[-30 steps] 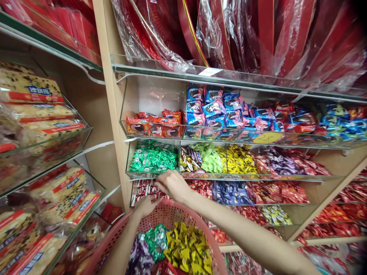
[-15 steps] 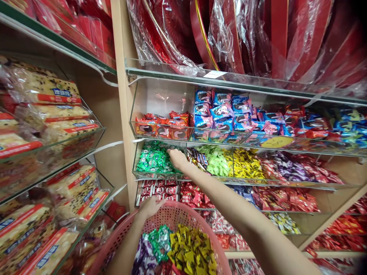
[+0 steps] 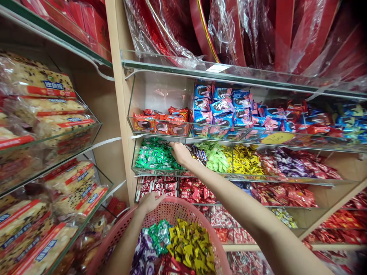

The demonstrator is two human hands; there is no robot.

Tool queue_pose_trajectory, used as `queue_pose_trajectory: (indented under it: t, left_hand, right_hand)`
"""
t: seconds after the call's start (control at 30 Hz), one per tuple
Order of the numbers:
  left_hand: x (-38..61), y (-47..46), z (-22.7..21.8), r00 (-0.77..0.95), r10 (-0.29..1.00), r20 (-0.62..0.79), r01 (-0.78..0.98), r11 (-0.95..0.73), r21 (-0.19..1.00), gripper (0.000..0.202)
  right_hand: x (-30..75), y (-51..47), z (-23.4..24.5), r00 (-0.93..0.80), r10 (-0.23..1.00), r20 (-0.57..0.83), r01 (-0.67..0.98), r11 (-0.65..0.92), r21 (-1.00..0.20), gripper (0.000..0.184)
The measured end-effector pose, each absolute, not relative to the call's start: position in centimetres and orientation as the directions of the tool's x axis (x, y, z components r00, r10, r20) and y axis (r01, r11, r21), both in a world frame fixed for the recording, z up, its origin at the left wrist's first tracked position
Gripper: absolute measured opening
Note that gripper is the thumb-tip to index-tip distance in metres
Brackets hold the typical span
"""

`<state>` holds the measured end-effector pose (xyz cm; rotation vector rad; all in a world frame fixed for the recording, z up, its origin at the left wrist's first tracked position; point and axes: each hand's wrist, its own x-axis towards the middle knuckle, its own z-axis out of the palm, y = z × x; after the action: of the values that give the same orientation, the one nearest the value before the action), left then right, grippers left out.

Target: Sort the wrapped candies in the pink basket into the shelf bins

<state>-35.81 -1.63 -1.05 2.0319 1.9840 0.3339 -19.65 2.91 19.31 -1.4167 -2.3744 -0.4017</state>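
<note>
My left hand is closed over the far rim of a pink perforated plastic basket. Inside the basket lie green candies, yellow candies, purple candies and some red-wrapped ones. Up at a clear shelf bin, my right hand reaches into the right side of a pile of green-wrapped candies. Its fingers are curled and partly hidden, so what they hold cannot be made out. Just right of this hand are dark-wrapped bars and pale green candies.
A glass-edged shelf bearing plastic-wrapped red items runs above. Below it, bins hold blue packs and red packs. Packaged pastries fill shelves at left, beside a wooden upright. Yellow candies lie right.
My right hand has shifted slightly rightward over the green candies, its fingers still curled. The left hand keeps its hold on the basket rim. The whole view has moved a little.
</note>
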Motion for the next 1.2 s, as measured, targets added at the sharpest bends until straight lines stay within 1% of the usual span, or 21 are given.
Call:
queue_pose_trajectory:
  t: [0.17, 0.33, 0.4, 0.6, 0.7, 0.93, 1.1, 1.2]
  left_hand:
    - [-35.7, -1.8, -0.9, 0.014, 0.999, -0.037, 0.932, 0.0, 0.363, 0.059]
    - [-35.7, -1.9, -0.6, 0.02, 0.999, -0.038, 0.933, -0.005, 0.361, 0.057]
    - [-35.7, -1.9, -0.7, 0.019, 0.999, -0.038, 0.933, -0.004, 0.359, 0.058]
    - [-35.8, -1.7, -0.9, 0.018, 0.999, -0.034, 0.936, -0.005, 0.353, 0.058]
    - [-35.8, -1.7, -0.9, 0.007, 1.0, -0.028, 0.937, 0.003, 0.35, 0.06]
    - [-35.9, -1.3, -1.1, 0.031, 0.999, -0.024, 0.941, -0.021, 0.337, 0.06]
    - [-36.0, -1.1, -1.2, 0.06, 0.998, 0.003, 0.943, -0.058, 0.326, 0.059]
    - [-35.9, -1.2, -1.1, 0.062, 0.998, 0.002, 0.94, -0.059, 0.335, 0.058]
  right_hand:
    - [-19.6, 2.8, 19.6, -0.446, 0.77, 0.456, 0.875, 0.482, 0.041, 0.029]
    - [-20.0, 3.3, 19.3, -0.392, 0.751, 0.532, 0.868, 0.494, -0.058, 0.026]
    - [-20.1, 3.5, 18.9, -0.381, 0.753, 0.537, 0.87, 0.488, -0.067, 0.023]
    - [-20.3, 3.6, 18.1, -0.372, 0.802, 0.468, 0.912, 0.41, 0.022, 0.019]
    - [-20.5, 3.6, 18.5, -0.36, 0.812, 0.459, 0.921, 0.388, 0.036, 0.02]
    - [-20.8, 3.6, 19.5, -0.303, 0.821, 0.484, 0.935, 0.355, -0.017, 0.027]
    - [-21.0, 3.3, 19.5, -0.284, 0.877, 0.387, 0.942, 0.331, -0.06, 0.027]
    - [-21.0, 3.2, 19.5, -0.283, 0.89, 0.358, 0.942, 0.327, -0.069, 0.027]
